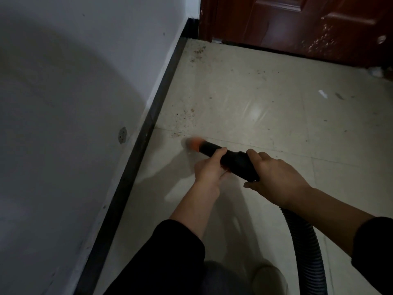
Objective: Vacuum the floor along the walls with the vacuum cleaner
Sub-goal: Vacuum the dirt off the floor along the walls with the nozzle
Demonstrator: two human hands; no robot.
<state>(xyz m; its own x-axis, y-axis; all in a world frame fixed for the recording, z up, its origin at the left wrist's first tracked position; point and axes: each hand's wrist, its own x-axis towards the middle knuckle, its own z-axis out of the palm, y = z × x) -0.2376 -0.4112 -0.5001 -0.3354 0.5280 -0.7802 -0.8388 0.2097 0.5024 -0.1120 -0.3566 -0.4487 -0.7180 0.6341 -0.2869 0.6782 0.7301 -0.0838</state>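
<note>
Orange nozzle tip [194,143] motion-blurred; hose [306,248] cut off below.

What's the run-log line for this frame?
phase: vacuuming by baseboard | left hand: grips nozzle | right hand: grips hose cuff | orange tip: blurred, short of debris

Wall [74,92]: pale matte surface on the left, receding to the far corner; scuffed, with a small round grey mark [122,135] low down.
Baseboard [136,167]: narrow dark strip at the foot of the wall, meeting the floor.
Floor [265,81]: pale beige glossy tiles divided by thin joints [276,149].
Door [297,22]: reddish-brown panelled wood at the far end, its lower part flecked with pale specks.
Debris: brown grit [198,51] in the far corner; a second scatter [185,116] beside the baseboard; a white scrap [322,93] to the right.
Light: dim; a soft glare patch [256,112] on the tile; a broad curved shadow [42,81] across the wall.
</note>
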